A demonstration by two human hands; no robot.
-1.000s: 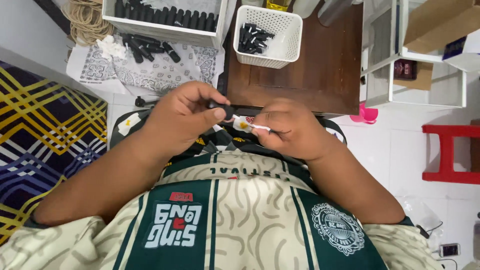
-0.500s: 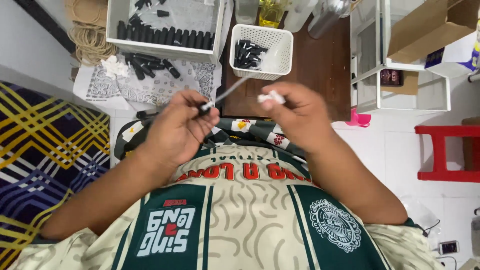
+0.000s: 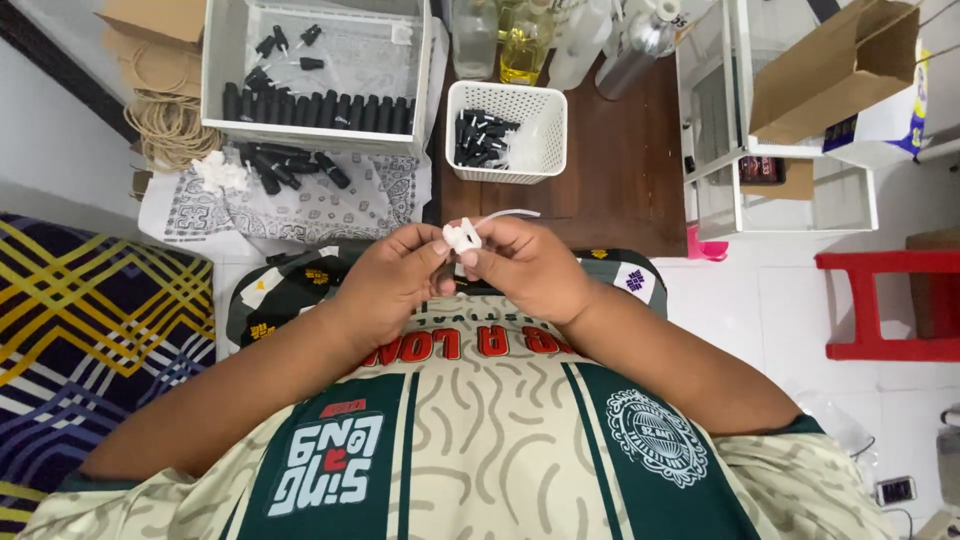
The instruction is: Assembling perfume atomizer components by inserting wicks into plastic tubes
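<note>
1. Left hand (image 3: pixel 395 280) and right hand (image 3: pixel 525 265) meeting above the lap, fingertips pinched together on a small white spray pump head (image 3: pixel 461 236).
2. Thin white dip tube (image 3: pixel 510 214) curving out from the pump — toward the right.
3. Beyond, on the brown table (image 3: pixel 620 170): white basket (image 3: pixel 505 130) of black caps.

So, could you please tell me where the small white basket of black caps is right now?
In the head view, the small white basket sits on the brown wooden table, ahead of both hands, right of the big white tray.
</note>
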